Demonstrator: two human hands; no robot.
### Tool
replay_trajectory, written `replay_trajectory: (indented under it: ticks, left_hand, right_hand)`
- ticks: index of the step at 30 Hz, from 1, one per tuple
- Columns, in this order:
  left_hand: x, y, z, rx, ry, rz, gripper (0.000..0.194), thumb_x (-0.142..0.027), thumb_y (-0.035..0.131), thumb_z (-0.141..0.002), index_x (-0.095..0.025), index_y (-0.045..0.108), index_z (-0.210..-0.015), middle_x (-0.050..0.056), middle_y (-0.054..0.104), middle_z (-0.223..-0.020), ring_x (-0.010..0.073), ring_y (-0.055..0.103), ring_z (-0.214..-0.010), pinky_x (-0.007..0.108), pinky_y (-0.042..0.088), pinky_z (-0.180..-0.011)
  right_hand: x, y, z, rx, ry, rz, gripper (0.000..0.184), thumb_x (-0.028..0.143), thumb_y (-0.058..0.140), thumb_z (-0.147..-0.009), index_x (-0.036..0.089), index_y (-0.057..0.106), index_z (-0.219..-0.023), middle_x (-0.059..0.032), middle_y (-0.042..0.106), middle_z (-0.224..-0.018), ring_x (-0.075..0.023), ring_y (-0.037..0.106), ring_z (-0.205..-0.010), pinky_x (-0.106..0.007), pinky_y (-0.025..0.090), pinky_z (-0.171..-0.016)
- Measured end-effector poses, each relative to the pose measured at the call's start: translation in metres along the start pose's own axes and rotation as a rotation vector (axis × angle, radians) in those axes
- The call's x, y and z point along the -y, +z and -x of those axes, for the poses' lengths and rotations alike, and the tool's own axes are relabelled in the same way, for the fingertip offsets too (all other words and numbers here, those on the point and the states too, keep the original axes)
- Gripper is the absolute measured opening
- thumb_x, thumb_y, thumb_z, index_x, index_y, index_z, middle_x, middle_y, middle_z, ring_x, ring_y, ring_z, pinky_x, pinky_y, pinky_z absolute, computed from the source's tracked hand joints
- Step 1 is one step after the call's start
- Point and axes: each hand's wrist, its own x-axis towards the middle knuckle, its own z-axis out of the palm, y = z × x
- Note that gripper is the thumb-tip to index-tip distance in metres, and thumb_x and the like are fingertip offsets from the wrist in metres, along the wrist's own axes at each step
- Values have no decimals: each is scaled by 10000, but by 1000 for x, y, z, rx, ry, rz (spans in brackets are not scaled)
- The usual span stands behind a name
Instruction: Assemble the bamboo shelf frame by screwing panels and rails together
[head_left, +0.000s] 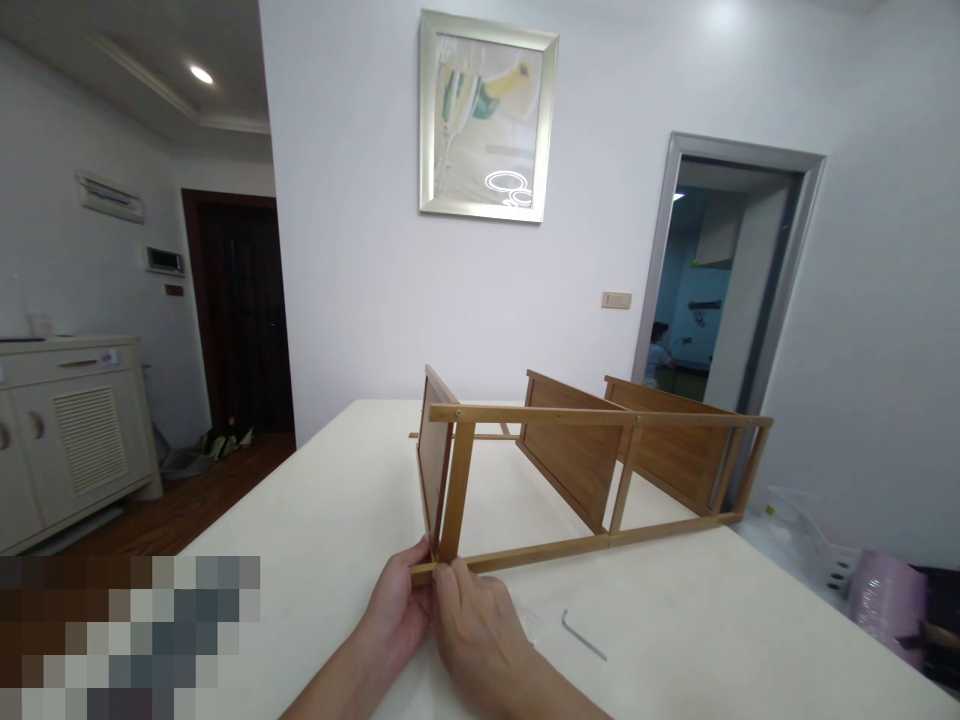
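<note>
A wooden shelf unit (576, 452) lies on its side on the pale worktop (667, 610), its near lower corner at both hands and the rest stretching away ahead and to their right. The left hand (399, 602) grasps the end of its lower rail (525, 554). Just beside it, the right hand (480, 612) curls its fingers against the same corner; whether they grip anything is hidden. A hex key (585, 638) lies near, right of the right hand.

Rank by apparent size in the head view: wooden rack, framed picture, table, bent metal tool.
Largest to smallest:
Table
Wooden rack, by its overall outline
Framed picture
Bent metal tool
</note>
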Motion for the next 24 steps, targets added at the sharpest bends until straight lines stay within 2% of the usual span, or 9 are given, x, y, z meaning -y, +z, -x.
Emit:
replay_trajectory:
  ticks: [7, 12, 15, 20, 24]
  left_hand:
    - [1, -1, 0, -4, 3, -36, 182, -184, 553, -892, -95, 640, -759, 69, 701, -626, 157, 643, -515, 260, 534, -515]
    - [1, -2, 1, -2, -1, -57, 170, -195, 573, -875, -91, 646, -762, 84, 714, -658, 177, 666, -555, 281, 555, -556]
    - [2, -2, -1, 2, -4, -64, 175, -202, 570, -874, -95, 646, -758, 88, 714, -663, 187, 678, -580, 291, 569, -590]
    - [1, -4, -3, 8, -5, -72, 161, -190, 575, -872, -102, 639, -754, 60, 694, -627, 144, 624, -489, 259, 540, -525]
    - [1, -3, -1, 2, -14, -79, 167, -208, 584, -866, -98, 645, -756, 79, 708, -646, 173, 656, -531, 276, 547, -538]
  right_hand:
    - [3, -10, -2, 21, -50, 169, 314, 43, 561, -759, 182, 423, -1005, -27, 565, -810, -197, 561, -630, -332, 356, -528]
    - [6, -9, -6, 65, -37, 224, 267, 109, 580, -787, 181, 423, -991, -27, 555, -799, -203, 560, -607, -337, 371, -501]
    - [7, -8, -6, 70, -22, 224, 247, 124, 573, -801, 187, 419, -984, -28, 556, -794, -206, 566, -609, -333, 382, -508]
    - [6, -10, -6, 58, -14, 181, 231, 87, 544, -820, 202, 407, -966, -24, 556, -791, -199, 573, -608, -323, 372, -504]
    - [7, -11, -6, 36, -34, 166, 289, 69, 539, -794, 170, 424, -1038, -36, 567, -810, -207, 570, -611, -333, 378, -503]
